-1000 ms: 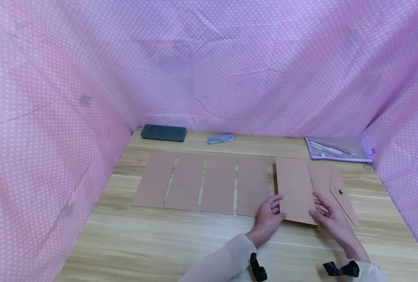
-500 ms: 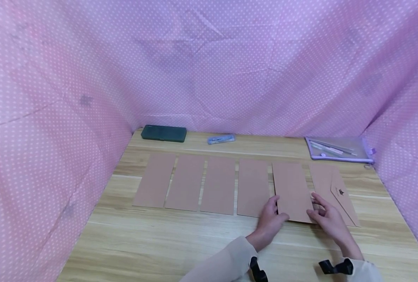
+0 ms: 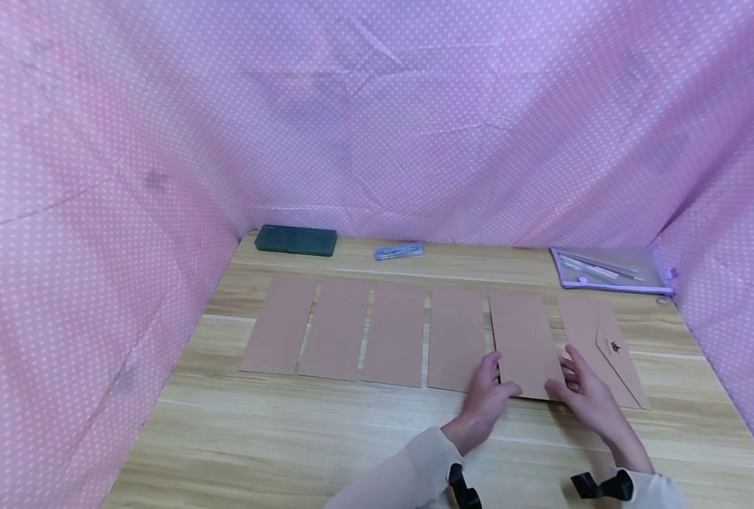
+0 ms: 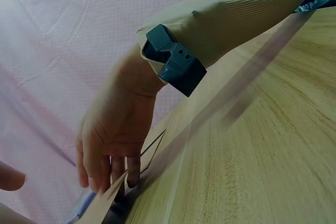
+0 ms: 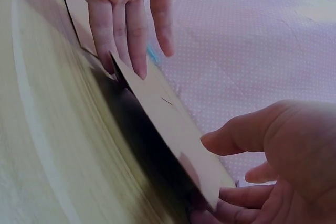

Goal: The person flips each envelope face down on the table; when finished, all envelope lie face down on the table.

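Note:
A plain brown kraft envelope (image 3: pixel 524 339) lies fifth in a row, its near edge a little above the wood in the right wrist view. My left hand (image 3: pixel 486 396) holds its left edge near the lower corner, with the thumb over the near edge. On the opposite side my right hand (image 3: pixel 586 396) grips the lower right corner, thumb on top and fingers along and under the edge. Part of those fingers is hidden by the paper. Just right of it lies another envelope (image 3: pixel 593 332), showing a pointed flap with a small dark crown print (image 3: pixel 615 347).
Several plain brown paper rectangles (image 3: pixel 396 336) lie side by side to the left. Behind the row are a dark green case (image 3: pixel 296 241), a small clear-blue case (image 3: pixel 399 251) and a purple-edged zip pouch (image 3: pixel 631 268) with pens. Pink dotted cloth (image 3: pixel 377 127) encloses the wooden table (image 3: pixel 300 438).
The envelope between my hands has come down and slightly left, away from the flap-side envelope it overlapped. My right hand has shifted a little left; my left hand moved only slightly.

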